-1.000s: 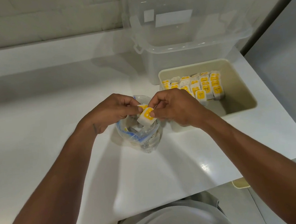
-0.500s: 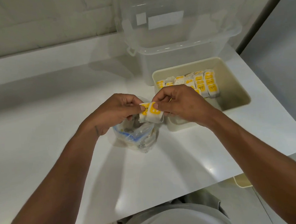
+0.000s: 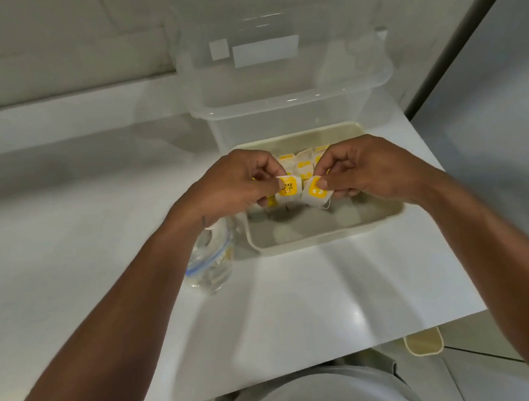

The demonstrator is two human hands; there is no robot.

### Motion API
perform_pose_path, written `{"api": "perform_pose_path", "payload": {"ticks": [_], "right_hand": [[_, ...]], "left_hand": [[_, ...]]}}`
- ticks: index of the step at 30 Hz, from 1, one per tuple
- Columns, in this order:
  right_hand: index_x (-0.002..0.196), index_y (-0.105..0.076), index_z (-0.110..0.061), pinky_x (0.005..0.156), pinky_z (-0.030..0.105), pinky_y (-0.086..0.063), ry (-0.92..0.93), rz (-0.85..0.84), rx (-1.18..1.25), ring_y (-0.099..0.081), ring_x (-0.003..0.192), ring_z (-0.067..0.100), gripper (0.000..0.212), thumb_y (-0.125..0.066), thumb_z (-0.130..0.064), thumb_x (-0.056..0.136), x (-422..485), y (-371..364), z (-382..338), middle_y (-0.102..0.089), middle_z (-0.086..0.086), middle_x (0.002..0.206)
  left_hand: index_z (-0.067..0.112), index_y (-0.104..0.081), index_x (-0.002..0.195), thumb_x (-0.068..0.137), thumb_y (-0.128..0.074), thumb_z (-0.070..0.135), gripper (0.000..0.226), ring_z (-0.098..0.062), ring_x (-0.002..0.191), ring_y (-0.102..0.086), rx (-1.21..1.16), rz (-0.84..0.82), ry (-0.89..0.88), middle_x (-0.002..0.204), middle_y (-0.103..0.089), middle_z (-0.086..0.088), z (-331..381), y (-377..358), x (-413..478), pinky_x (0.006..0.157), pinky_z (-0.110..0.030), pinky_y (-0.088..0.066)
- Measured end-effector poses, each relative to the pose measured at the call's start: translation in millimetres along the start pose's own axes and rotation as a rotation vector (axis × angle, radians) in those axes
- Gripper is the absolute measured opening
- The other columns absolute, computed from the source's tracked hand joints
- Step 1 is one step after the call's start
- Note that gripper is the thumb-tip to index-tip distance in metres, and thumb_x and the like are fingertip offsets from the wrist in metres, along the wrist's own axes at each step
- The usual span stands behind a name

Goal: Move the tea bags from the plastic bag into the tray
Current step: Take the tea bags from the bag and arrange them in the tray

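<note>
- Now both hands are over the tray (image 3: 322, 243), each pinching one tea bag between thumb and forefinger, with the other fingers curled in.
- The left hand (image 3: 240, 183) holds the left tea bag (image 3: 288, 188) roughly upright, its yellow label facing the camera.
- The right hand (image 3: 370, 171) holds the right tea bag (image 3: 316, 193) tilted, its lower edge swung towards the right. What looks like a thread trails off its lower corner.
- The two held bags are just beside each other, edges almost touching, and neither rests on anything.
- The relation that matters is vertical. The bare floor of the tray lies directly below the held bags, on the near side. The packed tea bags (image 3: 301, 163) stand in rows just behind them, towards the far wall.
- Judging from that, the placing move is a short drop straight down and slightly forward, so each bag lands upright against the nearest row. The tilted right bag probably needs righting first.
- The plastic bag (image 3: 212, 260) sits on the table (image 3: 295, 307) just left of the tray, under the left forearm, with more bags showing faintly inside. The left hand is the nearer one for the next reach.
- A clear box (image 3: 281, 105) stands behind the tray, apart from the hands.
</note>
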State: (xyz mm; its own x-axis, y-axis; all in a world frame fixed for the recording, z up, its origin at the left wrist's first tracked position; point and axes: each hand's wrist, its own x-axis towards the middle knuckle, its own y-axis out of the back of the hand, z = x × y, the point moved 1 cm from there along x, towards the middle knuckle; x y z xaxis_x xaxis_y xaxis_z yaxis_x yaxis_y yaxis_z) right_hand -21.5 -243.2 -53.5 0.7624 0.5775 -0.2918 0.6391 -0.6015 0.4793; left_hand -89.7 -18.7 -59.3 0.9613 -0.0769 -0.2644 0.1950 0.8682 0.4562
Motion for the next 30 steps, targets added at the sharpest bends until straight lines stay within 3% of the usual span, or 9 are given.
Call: {"api": "perform_pose_path", "payload": {"ticks": [4,8,11,14,18,20,23,27,30], "right_hand": [[0.085,-0.074,-0.025,0.074,0.03,-0.052,0.004,0.118,-0.165,-0.07,0.072,0.01,0.01,-0.081,-0.025,0.079,7.5,29.0,20.0,-0.073,-0.008,0.074],[0.077,-0.071,-0.035,0.071,0.027,-0.05,0.004,0.248,-0.44,-0.064,0.078,0.002,0.008,-0.079,-0.035,0.077,16.2,43.0,36.2,-0.067,-0.022,0.073],[0.08,-0.071,-0.038,0.065,0.025,-0.044,0.018,0.233,-0.531,-0.061,0.08,0.004,0.006,-0.077,-0.037,0.078,21.0,45.7,45.7,-0.068,-0.021,0.081],[0.087,-0.072,-0.038,0.071,0.029,-0.047,0.015,0.217,-0.6,-0.063,0.086,0.011,0.007,-0.075,-0.039,0.08,26.5,46.7,51.5,-0.07,-0.015,0.087],[0.092,-0.07,-0.038,0.068,0.028,-0.036,0.052,0.187,-0.873,-0.06,0.087,0.019,0.007,-0.068,-0.039,0.085,28.0,44.0,54.8,-0.067,-0.011,0.09],[0.09,-0.068,-0.038,0.069,0.028,-0.034,0.031,0.1,-1.0,-0.055,0.086,0.02,0.005,-0.067,-0.037,0.086,26.9,44.0,53.1,-0.059,-0.009,0.088],[0.081,-0.063,-0.039,0.068,0.029,-0.033,-0.005,-0.026,-1.072,-0.048,0.081,0.018,0.008,-0.071,-0.037,0.085,26.8,45.4,48.6,-0.05,-0.01,0.078],[0.094,-0.069,-0.03,0.073,0.031,-0.033,0.046,-0.011,-1.213,-0.058,0.088,0.023,0.008,-0.064,-0.026,0.089,39.3,39.7,49.5,-0.054,-0.006,0.081],[0.075,-0.059,-0.026,0.083,0.038,-0.03,0.125,0.024,-1.357,-0.045,0.08,0.02,0.015,-0.061,-0.016,0.086,51.7,32.6,57.6,-0.04,-0.008,0.066]], "left_hand": [[0.025,-0.078,0.088,0.086,-0.075,0.024,0.004,0.002,0.073,-0.063,0.254,0.146,-0.061,0.08,-0.072,0.014,6.5,-14.0,29.8,0.074,-0.021,-0.049],[0.026,-0.078,0.087,0.083,-0.077,0.021,0.007,0.0,0.065,-0.063,0.255,0.163,-0.022,0.08,-0.074,0.009,7.0,-31.7,54.5,0.068,-0.026,-0.055],[0.023,-0.078,0.088,0.081,-0.078,0.017,0.009,-0.009,0.069,-0.067,0.247,0.153,0.015,0.078,-0.072,0.008,4.8,-47.5,67.1,0.066,-0.029,-0.056],[0.022,-0.077,0.088,0.079,-0.079,0.016,0.011,-0.006,0.072,-0.066,0.283,0.139,0.024,0.076,-0.071,0.01,3.6,-59.0,76.1,0.069,-0.026,-0.052],[0.026,-0.076,0.085,0.079,-0.078,0.017,0.011,0.001,0.071,-0.064,0.315,0.1,0.032,0.079,-0.072,0.011,3.3,-70.3,80.7,0.068,-0.021,-0.048],[0.027,-0.076,0.082,0.079,-0.08,0.018,0.011,0.004,0.067,-0.063,0.278,0.004,0.044,0.076,-0.073,0.01,3.9,-74.6,82.3,0.065,-0.02,-0.045],[0.023,-0.078,0.085,0.079,-0.082,0.017,0.009,-0.007,0.077,-0.071,0.215,-0.175,0.084,0.078,-0.076,0.005,4.1,-83.8,87.8,0.072,-0.023,-0.052],[0.034,-0.071,0.077,0.077,-0.08,0.03,0.01,-0.012,0.086,-0.07,0.418,-0.101,0.097,0.08,-0.072,0.016,2.0,-96.4,109.4,0.082,-0.038,-0.058],[0.04,-0.071,0.089,0.08,-0.072,0.039,0.01,-0.018,0.099,-0.066,0.588,-0.013,0.123,0.1,-0.072,0.012,1.0,-101.4,122.8,0.079,-0.035,-0.054]]}}
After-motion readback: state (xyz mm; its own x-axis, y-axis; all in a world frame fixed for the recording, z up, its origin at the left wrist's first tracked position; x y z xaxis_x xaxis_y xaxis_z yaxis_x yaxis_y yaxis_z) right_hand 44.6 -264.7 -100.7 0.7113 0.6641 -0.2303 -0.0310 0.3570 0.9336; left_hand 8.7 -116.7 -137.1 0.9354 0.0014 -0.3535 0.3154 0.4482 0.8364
